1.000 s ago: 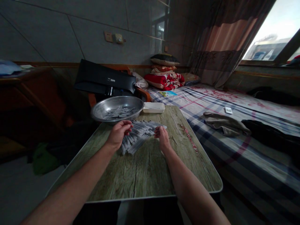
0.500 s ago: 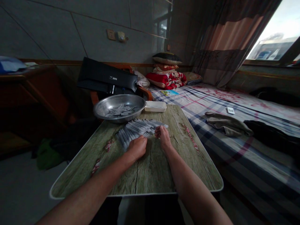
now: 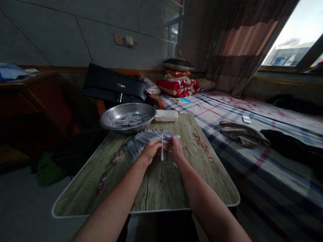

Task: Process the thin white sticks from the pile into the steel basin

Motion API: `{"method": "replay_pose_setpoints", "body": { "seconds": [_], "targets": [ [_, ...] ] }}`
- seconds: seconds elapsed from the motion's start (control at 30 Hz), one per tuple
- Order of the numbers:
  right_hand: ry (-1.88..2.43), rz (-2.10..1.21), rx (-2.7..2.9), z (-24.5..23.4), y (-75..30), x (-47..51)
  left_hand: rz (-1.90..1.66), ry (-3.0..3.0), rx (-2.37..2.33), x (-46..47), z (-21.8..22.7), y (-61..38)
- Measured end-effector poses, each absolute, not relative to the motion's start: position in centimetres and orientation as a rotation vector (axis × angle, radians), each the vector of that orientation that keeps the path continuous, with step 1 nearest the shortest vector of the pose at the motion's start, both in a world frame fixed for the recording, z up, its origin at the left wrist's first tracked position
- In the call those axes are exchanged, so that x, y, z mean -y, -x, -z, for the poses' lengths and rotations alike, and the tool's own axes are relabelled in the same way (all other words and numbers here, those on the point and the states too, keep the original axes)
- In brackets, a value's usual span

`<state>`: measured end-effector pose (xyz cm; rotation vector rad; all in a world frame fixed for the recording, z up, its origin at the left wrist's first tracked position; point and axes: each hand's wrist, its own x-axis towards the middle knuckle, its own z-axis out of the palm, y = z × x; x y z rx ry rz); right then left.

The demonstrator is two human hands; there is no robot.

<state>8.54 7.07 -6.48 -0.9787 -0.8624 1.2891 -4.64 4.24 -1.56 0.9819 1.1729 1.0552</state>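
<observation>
Left hand shifted since the earlier frame: raised off the tabletop and brought in toward the right hand, the two now close together at centre table. Thin white strip stands upright between them, near vertical, lower end below the hands. Fingers of the left hand curl narrowly toward the strip; right-hand fingers are also bunched narrow against it. Cannot tell which hand grips it. Both wrists bent slightly inward; left forearm and right forearm angle up from the near table edge.

Pile of slim grey-white strips lies fanned on the table just behind and left of the hands, touching neither wrist. Wood-grain table bears everything. Steel basin sits at its far edge, holding loose strips. White tray sits just right of the basin. Plaid bed runs along the right side, a crumpled cloth on it.
</observation>
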Motion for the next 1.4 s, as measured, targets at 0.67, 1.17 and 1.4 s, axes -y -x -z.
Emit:
{"method": "replay_pose_setpoints", "body": {
  "seconds": [0.67,1.17,1.4],
  "targets": [
    [0.731,-1.899,1.047,5.5,-7.3,-4.8,-1.330,-0.709,-0.849,-3.9,5.2,4.5],
    [0.956,-1.862,1.161,4.8,-6.5,-4.0,-1.527,-0.833,-0.923,-4.6,6.0,3.6],
    [0.983,-1.676,1.258,4.5,-5.6,-3.5,-1.666,-1.038,-1.186,-4.4,5.5,3.7]
  ]
}}
